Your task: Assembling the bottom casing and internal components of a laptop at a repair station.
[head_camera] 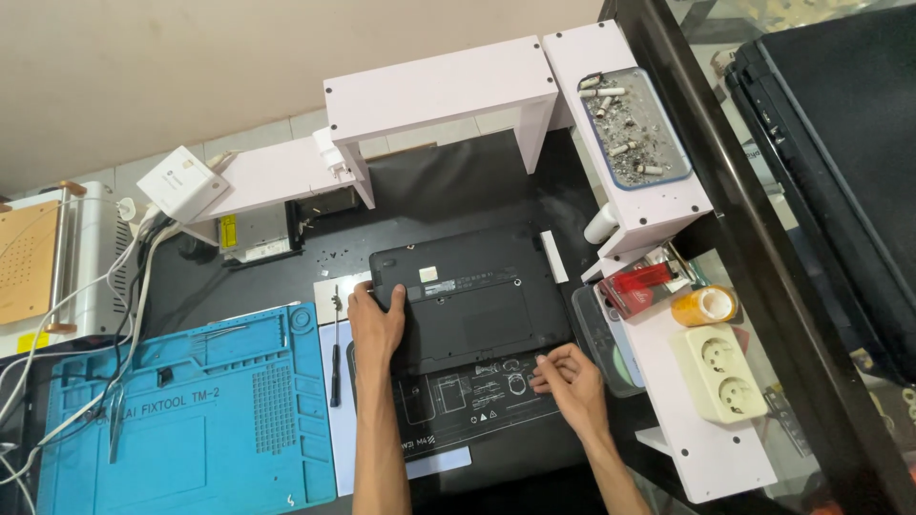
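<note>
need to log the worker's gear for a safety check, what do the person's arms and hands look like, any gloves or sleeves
Both arms are bare to the bottom edge of the picture: no sleeves show. The left hand and right hand wear no gloves. No watch, bracelet or wrist strap shows on either wrist, and no ring can be made out on the fingers.

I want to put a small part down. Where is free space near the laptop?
Bare black desk lies behind the upturned black laptop, under the white shelf. The blue silicone repair mat is mostly bare. The right white shelf is crowded.
</note>
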